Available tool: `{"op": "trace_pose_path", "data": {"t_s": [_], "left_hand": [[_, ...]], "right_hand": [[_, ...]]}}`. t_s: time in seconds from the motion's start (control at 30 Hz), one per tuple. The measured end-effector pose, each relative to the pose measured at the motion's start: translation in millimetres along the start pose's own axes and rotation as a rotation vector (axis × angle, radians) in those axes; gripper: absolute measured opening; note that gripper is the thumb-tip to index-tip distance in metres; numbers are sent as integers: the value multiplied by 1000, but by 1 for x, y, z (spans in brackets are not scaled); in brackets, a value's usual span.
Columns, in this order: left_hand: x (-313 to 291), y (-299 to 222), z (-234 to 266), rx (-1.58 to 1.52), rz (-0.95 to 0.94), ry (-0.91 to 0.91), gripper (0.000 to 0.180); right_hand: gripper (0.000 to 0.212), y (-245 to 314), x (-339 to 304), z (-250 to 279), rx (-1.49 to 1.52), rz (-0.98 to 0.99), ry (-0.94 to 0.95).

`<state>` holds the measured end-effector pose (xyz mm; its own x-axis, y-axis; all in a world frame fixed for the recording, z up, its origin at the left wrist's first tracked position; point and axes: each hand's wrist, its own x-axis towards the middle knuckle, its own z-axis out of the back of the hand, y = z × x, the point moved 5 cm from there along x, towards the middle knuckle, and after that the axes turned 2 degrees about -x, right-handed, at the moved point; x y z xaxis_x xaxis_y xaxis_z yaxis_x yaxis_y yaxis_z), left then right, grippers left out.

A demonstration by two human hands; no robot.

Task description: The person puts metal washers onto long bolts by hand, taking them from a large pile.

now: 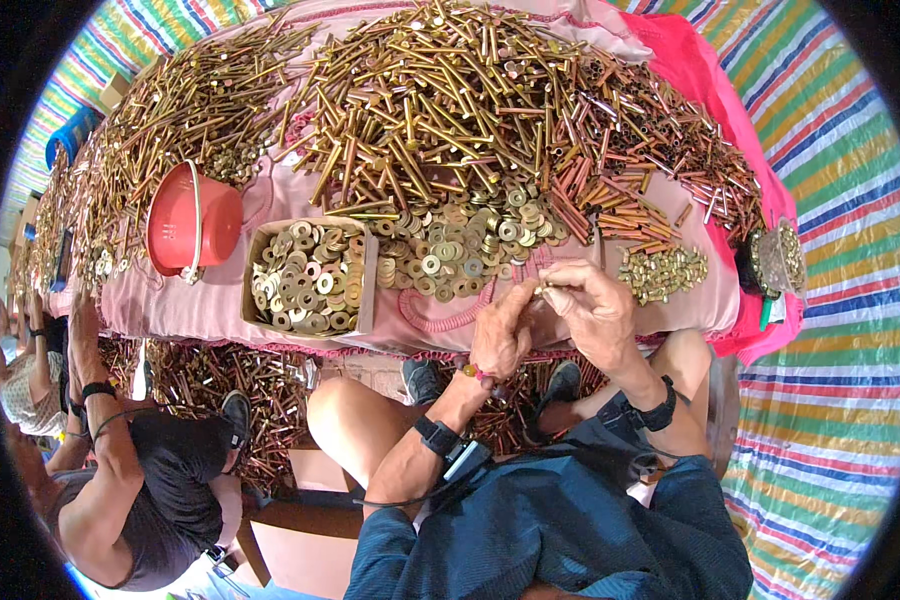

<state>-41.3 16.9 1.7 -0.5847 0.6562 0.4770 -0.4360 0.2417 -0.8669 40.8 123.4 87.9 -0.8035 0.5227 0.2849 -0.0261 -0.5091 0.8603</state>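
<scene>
Head view: a small brass-coloured part [543, 290] is pinched by the right hand [602, 318], apparently being fitted against the left hand [500, 335] (grip unclear); steady alignment seems needed.

Open to the right of the right hand [595, 308], over bare pink cloth [682, 318], short of the clear container [778, 258]. Open also left of the left hand [500, 338], along the near cloth edge, up to the washer box [369, 290]. Obstructed beyond the left hand by loose washers [445, 250], then heaped metal rods [420, 115]; beyond the right hand, by small brass pieces [662, 274].
</scene>
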Motion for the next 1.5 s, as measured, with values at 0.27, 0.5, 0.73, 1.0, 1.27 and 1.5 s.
{"op": "trace_pose_path", "data": {"t_s": [0.27, 0.5, 0.73, 1.0, 1.27, 1.5], "left_hand": [[-1, 0, 1, -14, 21, -3, 57], [-5, 7, -1, -16, 126, 58, 56], [-1, 2, -1, -28, 102, 45, 57], [-5, 7, -1, 23, 102, 47, 55], [-1, -2, 1, 0, 49, -10, 48], [-4, 0, 3, 20, 78, 26, 39]], "right_hand": [[13, 9, 2, -3, -140, 207, 43], [30, 5, 0, -3, -116, -79, 13], [35, 2, 3, -1, -288, 220, 123], [26, 11, 10, -4, -168, 113, 45], [36, 3, 10, -3, -182, 8, 67], [39, 7, 6, 0, -276, 64, 197]]}}
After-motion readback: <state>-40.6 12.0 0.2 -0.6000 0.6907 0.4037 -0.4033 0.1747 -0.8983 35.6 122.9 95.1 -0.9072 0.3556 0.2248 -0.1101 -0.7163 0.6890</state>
